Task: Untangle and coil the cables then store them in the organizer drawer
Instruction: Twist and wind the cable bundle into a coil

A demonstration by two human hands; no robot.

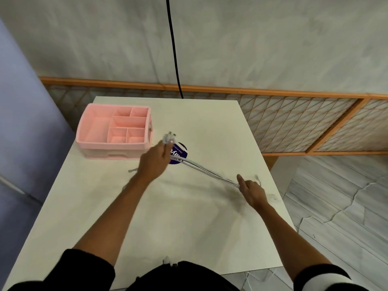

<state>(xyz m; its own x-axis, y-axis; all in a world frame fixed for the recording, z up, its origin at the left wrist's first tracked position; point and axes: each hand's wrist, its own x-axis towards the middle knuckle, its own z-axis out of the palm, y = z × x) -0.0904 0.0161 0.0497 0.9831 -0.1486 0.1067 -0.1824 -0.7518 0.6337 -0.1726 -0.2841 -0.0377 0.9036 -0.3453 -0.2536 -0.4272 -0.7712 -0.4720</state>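
Observation:
Several white cables (206, 170) stretch taut above the white table (189, 217) between my two hands. My left hand (155, 159) grips their bunched plug ends (168, 138) near the table's middle, just right of the pink organizer (114, 131). My right hand (252, 191) holds the strands farther right, thumb raised, with a loose cable end (257, 178) poking out beyond it. The organizer has open top compartments and a drawer (117, 155) at its front, which looks closed. The picture is motion-blurred.
A round dark blue sticker (179, 153) lies on the table under the cables. A black cord (174, 49) hangs down the wall behind the table. Another white cable lies on the floor (258, 276) at the table's near right corner. A wooden lattice screen (294, 122) stands at the right.

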